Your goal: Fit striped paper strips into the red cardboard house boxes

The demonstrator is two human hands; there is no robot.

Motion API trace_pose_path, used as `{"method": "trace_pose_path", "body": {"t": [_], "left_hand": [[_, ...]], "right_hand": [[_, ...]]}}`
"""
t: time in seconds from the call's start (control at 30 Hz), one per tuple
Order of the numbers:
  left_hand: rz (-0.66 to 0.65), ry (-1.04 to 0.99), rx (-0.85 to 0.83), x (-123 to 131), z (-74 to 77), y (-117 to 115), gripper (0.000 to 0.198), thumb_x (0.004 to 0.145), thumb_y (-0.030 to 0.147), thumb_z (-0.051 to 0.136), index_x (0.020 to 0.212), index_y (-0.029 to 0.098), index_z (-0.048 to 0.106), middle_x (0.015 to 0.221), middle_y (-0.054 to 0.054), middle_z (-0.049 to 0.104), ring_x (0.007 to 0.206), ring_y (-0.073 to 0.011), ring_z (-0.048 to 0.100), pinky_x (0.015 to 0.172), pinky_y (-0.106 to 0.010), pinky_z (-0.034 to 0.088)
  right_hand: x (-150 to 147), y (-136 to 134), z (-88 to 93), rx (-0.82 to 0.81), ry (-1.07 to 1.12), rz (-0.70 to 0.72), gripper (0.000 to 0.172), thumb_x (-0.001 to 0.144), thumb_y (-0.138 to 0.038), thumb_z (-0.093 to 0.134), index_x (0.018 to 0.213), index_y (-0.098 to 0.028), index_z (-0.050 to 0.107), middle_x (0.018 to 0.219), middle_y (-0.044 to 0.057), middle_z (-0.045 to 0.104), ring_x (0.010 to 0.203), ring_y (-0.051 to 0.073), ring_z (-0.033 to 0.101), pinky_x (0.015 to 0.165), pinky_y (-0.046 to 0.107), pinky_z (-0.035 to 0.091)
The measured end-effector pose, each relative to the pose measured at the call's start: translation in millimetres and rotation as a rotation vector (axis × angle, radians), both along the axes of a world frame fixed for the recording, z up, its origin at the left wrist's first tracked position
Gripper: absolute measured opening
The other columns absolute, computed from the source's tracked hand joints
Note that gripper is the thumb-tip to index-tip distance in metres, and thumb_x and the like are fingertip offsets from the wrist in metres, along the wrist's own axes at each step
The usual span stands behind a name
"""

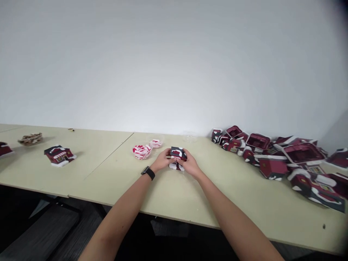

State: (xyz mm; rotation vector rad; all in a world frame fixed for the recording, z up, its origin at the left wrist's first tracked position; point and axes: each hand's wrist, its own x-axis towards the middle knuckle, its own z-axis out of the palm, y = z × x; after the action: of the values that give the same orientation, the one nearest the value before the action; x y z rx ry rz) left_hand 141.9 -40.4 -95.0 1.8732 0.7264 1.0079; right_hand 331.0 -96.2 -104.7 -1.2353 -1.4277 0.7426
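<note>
Between my two hands is a small toy house with a dark roof, white snow-like patches and dark red walls. My left hand grips its left side, with a black watch on that wrist. On the house's right side, my right hand is closed around the wall. Both thumbs press on the front, which they partly cover. Left of my hands stand a clear bowl of red-and-white striped pieces and a smaller cup with similar pieces.
A large heap of similar dark red houses covers the table's right end, some showing hollow insides. One house stands at left, near a bowl of brown pieces. A clear container sits by the wall. A seam crosses the tabletop.
</note>
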Motion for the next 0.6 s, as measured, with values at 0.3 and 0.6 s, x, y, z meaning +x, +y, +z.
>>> {"method": "trace_pose_path", "body": {"t": [0.3,0.6], "left_hand": [[-0.087,-0.033,-0.12,-2.4,14.5,-6.5,0.053,0.081,0.04,0.083,0.125,0.016,0.066,0.135,-0.016,0.07,0.122,-0.0317,0.066,0.107,-0.046,0.05],[-0.122,-0.032,-0.151,-1.4,19.0,-8.5,0.045,0.086,0.036,0.075,0.127,0.017,0.069,0.135,-0.014,0.07,0.125,-0.0308,0.064,0.112,-0.047,0.046]], "right_hand": [[-2.3,-4.9,9.0,-0.046,0.008,0.022,0.068,0.083,-0.031,0.076,0.146,-0.022,0.052,0.148,0.012,0.063,0.13,0.028,0.065,0.113,0.048,0.051],[-3.0,-9.1,14.5,-0.05,0.044,0.053,0.067,0.081,-0.029,0.077,0.143,-0.023,0.053,0.142,0.011,0.066,0.125,0.027,0.067,0.11,0.046,0.053]]}}
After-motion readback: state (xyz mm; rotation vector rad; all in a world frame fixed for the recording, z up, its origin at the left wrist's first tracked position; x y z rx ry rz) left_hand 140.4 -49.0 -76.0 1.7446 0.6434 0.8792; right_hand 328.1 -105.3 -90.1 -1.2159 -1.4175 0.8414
